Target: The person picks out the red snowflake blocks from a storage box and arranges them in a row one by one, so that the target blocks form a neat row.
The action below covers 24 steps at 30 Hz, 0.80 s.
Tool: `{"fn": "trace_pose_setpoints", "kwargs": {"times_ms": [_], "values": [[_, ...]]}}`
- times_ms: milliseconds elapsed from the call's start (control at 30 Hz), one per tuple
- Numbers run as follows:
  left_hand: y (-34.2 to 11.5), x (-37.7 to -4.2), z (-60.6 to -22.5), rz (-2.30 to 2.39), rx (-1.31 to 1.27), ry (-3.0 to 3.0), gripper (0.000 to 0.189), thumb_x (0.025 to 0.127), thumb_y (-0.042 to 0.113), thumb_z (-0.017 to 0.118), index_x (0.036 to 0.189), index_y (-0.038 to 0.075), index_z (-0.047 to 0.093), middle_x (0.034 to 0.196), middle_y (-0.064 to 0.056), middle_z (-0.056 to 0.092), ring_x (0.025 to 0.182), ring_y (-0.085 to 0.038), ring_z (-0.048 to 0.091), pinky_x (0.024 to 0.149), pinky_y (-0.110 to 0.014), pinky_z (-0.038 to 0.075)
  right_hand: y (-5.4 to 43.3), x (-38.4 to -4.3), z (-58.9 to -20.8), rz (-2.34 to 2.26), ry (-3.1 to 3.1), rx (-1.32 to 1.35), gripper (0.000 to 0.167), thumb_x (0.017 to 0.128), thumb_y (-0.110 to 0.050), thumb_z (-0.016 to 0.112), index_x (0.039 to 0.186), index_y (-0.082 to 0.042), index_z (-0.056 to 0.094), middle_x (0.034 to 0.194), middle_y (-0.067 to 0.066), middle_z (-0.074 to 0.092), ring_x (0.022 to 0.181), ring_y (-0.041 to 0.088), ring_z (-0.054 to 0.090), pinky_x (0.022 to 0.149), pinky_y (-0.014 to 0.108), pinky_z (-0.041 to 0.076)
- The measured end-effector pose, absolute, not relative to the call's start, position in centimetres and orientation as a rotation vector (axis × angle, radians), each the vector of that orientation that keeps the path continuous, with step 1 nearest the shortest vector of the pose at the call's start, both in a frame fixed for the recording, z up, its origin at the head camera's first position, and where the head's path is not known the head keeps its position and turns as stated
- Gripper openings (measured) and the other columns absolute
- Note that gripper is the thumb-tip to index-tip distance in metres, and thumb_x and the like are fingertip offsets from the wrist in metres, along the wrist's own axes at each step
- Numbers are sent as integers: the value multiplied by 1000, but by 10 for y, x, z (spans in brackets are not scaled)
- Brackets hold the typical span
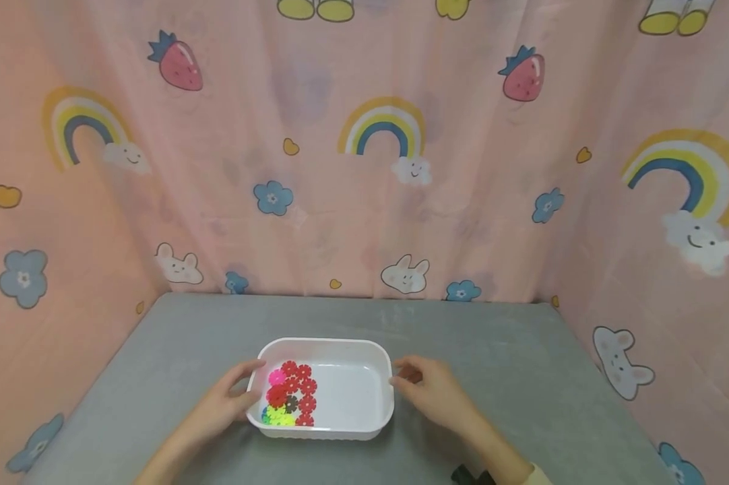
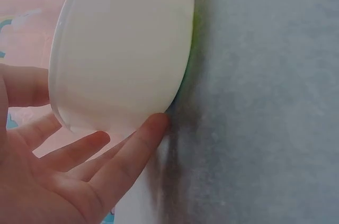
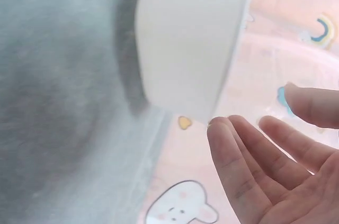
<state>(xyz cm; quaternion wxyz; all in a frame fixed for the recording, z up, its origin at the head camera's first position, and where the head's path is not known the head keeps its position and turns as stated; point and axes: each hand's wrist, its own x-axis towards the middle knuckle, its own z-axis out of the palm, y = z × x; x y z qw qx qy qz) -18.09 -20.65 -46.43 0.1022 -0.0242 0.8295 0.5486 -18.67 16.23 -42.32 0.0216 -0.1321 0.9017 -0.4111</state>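
A white rectangular tray point(image 1: 355, 394) with rounded corners lies across the grey tabletop in the head view. Inside its left half are several notched plastic snowflake discs point(image 1: 307, 386), mostly red, with pink, neon yellow, a dark one and bits of blue-green. My left hand point(image 1: 222, 402) holds the tray's left end, thumb at the rim and fingers against the outer wall point(image 2: 122, 49). Beside the right end is my right hand point(image 1: 428, 391), fingers loosely bent and thumb apart. In the right wrist view its fingertips point(image 3: 220, 128) come close to the tray's edge; contact is unclear.
The grey tabletop point(image 1: 492, 357) surrounds the tray. A pink printed curtain point(image 1: 316, 242) encloses its back and both sides. Near my right wrist, a black object point(image 1: 470, 475) shows at the bottom edge of the head view.
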Motion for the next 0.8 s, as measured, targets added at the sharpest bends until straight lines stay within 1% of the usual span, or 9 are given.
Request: {"fn": "trace_pose_setpoints", "kwargs": {"times_ms": [100, 300, 367, 600, 800], "values": [[-207, -184, -464, 1599, -45, 2460, 52, 98, 15, 65, 147, 11, 49, 155, -24, 38, 122, -41, 60, 82, -44, 60, 158, -184, -416, -1262, 2828, -455, 30, 93, -25, 75, 115, -5, 72, 94, -3, 72, 87, 15, 66, 70, 29, 56], [-208, -191, -466, 1596, -19, 2450, 53, 98, 16, 65, 148, 12, 48, 155, -23, 38, 126, -44, 57, 81, -42, 60, 146, -184, -407, -1278, 2816, -563, 28, 94, -28, 74, 114, -9, 72, 97, -4, 73, 88, 14, 66, 70, 28, 56], [-209, -193, -467, 1596, -25, 2443, 53, 98, 16, 65, 148, 13, 48, 155, -22, 38, 128, -45, 55, 82, -42, 61, 140, -185, -408, -1270, 2814, -600, 27, 94, -28, 73, 113, -9, 72, 97, -4, 73, 88, 14, 67, 70, 27, 56], [-214, -196, -469, 1574, 47, 2431, 56, 97, 18, 68, 148, 10, 46, 155, -28, 36, 129, -49, 53, 82, -45, 60, 118, -190, -412, -1278, 2755, -666, 24, 94, -25, 74, 111, -8, 73, 93, -5, 71, 87, 14, 66, 71, 27, 56], [-217, -196, -470, 1588, 54, 2416, 56, 96, 21, 69, 148, 12, 48, 156, -25, 37, 131, -49, 51, 84, -45, 60, 100, -195, -420, -1287, 2728, -701, 21, 93, -23, 74, 109, -8, 73, 92, -6, 69, 85, 13, 65, 72, 27, 55]]}}
